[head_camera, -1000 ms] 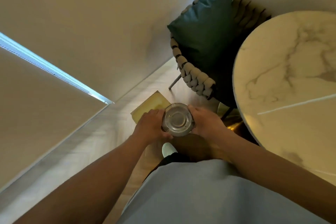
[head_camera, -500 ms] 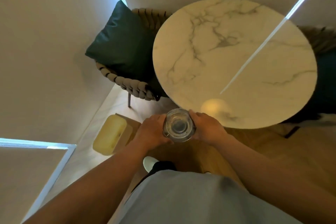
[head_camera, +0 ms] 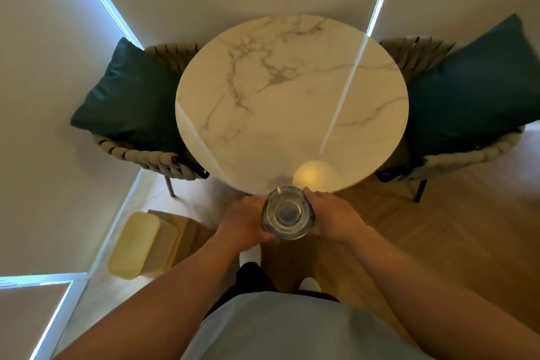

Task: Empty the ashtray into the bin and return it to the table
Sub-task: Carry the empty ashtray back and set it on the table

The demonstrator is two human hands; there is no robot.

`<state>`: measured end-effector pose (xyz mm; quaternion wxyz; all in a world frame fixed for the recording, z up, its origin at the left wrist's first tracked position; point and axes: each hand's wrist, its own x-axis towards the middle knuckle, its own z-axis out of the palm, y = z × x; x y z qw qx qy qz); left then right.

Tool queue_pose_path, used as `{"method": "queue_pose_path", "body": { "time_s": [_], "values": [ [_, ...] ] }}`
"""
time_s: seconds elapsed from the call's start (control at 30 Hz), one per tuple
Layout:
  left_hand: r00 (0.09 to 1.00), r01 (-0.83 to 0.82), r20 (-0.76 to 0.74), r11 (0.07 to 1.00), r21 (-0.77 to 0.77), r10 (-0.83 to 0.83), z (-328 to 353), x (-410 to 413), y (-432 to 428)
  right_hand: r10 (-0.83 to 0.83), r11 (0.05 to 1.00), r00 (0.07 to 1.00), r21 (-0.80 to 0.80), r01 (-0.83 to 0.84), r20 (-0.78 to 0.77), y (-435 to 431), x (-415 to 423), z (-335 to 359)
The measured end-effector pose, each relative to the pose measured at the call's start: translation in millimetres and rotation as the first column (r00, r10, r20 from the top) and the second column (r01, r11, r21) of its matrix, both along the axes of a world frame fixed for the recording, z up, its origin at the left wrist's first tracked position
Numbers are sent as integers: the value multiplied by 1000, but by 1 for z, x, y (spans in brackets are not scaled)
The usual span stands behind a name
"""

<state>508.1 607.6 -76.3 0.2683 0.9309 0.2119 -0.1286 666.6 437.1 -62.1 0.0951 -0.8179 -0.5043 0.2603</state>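
Observation:
A round clear glass ashtray point(head_camera: 287, 213) is held upright in front of my waist, just at the near edge of the round white marble table point(head_camera: 292, 96). My left hand point(head_camera: 244, 221) grips its left side and my right hand point(head_camera: 333, 215) grips its right side. The bowl looks bare inside. A pale yellow rectangular bin point(head_camera: 143, 244) stands on the floor to my lower left, beside the wall.
Two woven chairs flank the table, the left chair point(head_camera: 152, 159) with a dark green cushion point(head_camera: 128, 96), the right chair point(head_camera: 467, 155) with a blue cushion point(head_camera: 479, 82). Walls with blinds close in behind and at left. Wooden floor lies at the right.
My view has swung right, from the left chair and the bin to face the table squarely. Both hands still hold the ashtray, now at the table's near edge; the bin lies behind at left.

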Motion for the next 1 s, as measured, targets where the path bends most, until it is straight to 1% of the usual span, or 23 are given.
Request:
{"method": "queue_pose_path", "body": {
  "time_s": [0.2, 0.43, 0.53, 0.63, 0.7, 0.9, 1.0],
  "values": [
    [1000, 31, -1, 999, 15, -31, 3, 28, 8, -73, 997, 997, -11, 73, -24, 3, 23, -3],
    [999, 49, 20, 999, -6, -48, -5, 65, 50, -115, 991, 993, -68, 114, -24, 43, 53, -14],
    [997, 65, 36, 998, 9, -66, -7, 82, 71, -137, 986, 990, -99, 134, -26, 62, 65, -18],
    [992, 125, -6, 992, 11, -125, -10, 101, 98, -155, 979, 988, -130, 154, -1, 82, 76, -22],
    [989, 142, -32, 990, 1, -141, -14, 112, 115, -175, 975, 984, -134, 175, 11, 95, 84, -25],
    [985, 173, -9, 985, -15, -173, -24, 140, 153, -239, 965, 971, -111, 238, 2, 126, 103, -33],
    [985, 171, -14, 985, -22, -171, -26, 150, 165, -237, 966, 972, -111, 235, -5, 137, 113, -37]
  ]
}}
